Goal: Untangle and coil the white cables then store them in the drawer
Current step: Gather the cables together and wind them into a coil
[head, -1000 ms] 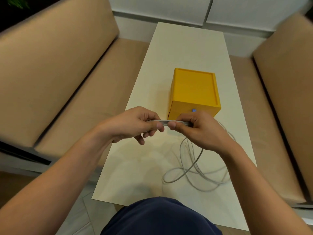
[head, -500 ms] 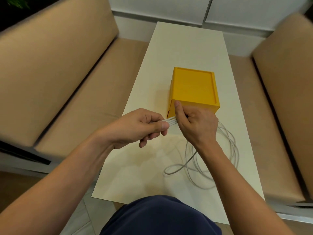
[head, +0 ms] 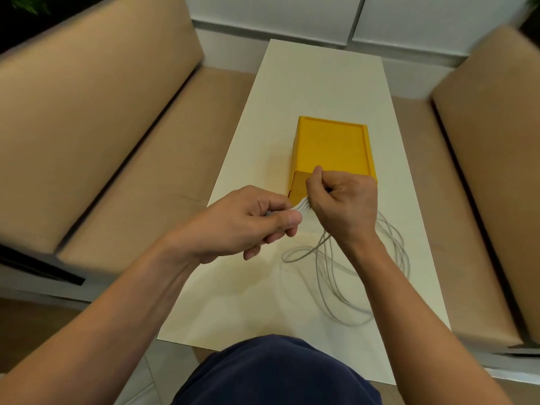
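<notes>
A bundle of white cable (head: 304, 206) runs between my two hands above the white table (head: 321, 92). My left hand (head: 251, 220) pinches the bundle between thumb and fingers. My right hand (head: 344, 206) is curled round the bundle's other end, knuckles up, just in front of the yellow drawer box (head: 333, 147). Loose loops of the white cable (head: 365, 276) hang from under my right hand and lie on the table to the right. The box's drawer front is partly hidden by my right hand; I cannot tell whether it is open.
Tan cushioned benches run along both sides of the table, left bench (head: 117, 159) and right bench (head: 482, 171). A white wall panel (head: 292, 13) stands at the far end. My dark blue lap (head: 274, 372) is at the near table edge.
My right hand has turned over and moved slightly up toward the yellow box, winding the cable. The loose loops on the table shifted to the right. My left hand has held its grip.
</notes>
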{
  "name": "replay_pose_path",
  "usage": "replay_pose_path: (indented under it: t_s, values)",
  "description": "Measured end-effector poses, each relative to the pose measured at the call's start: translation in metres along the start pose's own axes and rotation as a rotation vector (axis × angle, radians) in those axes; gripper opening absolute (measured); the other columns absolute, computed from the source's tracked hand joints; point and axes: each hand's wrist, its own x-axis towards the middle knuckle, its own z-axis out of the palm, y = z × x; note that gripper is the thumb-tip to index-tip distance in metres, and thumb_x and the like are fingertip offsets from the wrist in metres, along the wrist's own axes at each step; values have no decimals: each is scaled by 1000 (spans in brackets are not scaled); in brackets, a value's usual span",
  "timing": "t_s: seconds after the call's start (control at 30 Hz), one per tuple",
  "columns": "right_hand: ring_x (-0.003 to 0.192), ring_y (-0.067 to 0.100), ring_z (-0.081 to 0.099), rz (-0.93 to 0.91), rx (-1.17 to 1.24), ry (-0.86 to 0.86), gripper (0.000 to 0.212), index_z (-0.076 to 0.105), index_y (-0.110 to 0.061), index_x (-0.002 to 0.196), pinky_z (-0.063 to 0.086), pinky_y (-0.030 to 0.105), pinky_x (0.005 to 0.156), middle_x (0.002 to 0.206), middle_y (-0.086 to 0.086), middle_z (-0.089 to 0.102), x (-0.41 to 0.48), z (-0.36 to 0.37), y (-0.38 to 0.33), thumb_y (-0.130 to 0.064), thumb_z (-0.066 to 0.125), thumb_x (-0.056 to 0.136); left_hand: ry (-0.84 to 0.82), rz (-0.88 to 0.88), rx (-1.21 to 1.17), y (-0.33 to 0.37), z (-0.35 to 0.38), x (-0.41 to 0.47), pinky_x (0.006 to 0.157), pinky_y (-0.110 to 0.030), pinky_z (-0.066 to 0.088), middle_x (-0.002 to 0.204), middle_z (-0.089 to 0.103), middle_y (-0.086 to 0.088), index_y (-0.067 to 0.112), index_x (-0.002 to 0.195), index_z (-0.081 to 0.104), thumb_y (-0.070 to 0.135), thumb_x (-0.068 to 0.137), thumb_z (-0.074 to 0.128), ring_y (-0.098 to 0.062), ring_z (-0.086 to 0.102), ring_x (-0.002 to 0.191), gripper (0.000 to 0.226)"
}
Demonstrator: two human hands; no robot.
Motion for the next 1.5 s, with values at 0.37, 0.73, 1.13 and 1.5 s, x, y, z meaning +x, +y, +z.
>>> replay_pose_path:
  t_s: [0.37,0.73,1.13,1.5]
  values:
    - [45,17,27,220,162,-121,54,35,-12,46,34,45,47,43,-1,28,15,-20,-8,-31,56,93,-64,-80,-150,-7,5,4,45,-23,39,68,36,1,19,108,75,42,99,54,-11,35,63,33]
    - [46,27,30,110,70,-171,53,33,-14,46,36,44,47,45,13,35,20,-27,-18,-33,54,90,-95,-101,-132,-3,-6,5,71,-19,54,92,80,-8,13,117,72,24,102,57,-15,76,88,24]
    - [44,32,37,105,66,-146,58,36,-10,47,37,46,45,43,10,37,10,-21,-14,-35,55,96,-172,-133,-211,-7,0,16,68,-26,55,92,77,-9,12,115,69,29,101,53,-23,75,90,27]
    - [41,22,33,65,-77,-150,75,29,-13,44,33,41,45,38,2,32,10,-23,-5,-55,50,102,-70,-110,-116,-9,8,15,78,-36,53,62,39,4,13,90,63,23,110,45,-13,42,53,29]
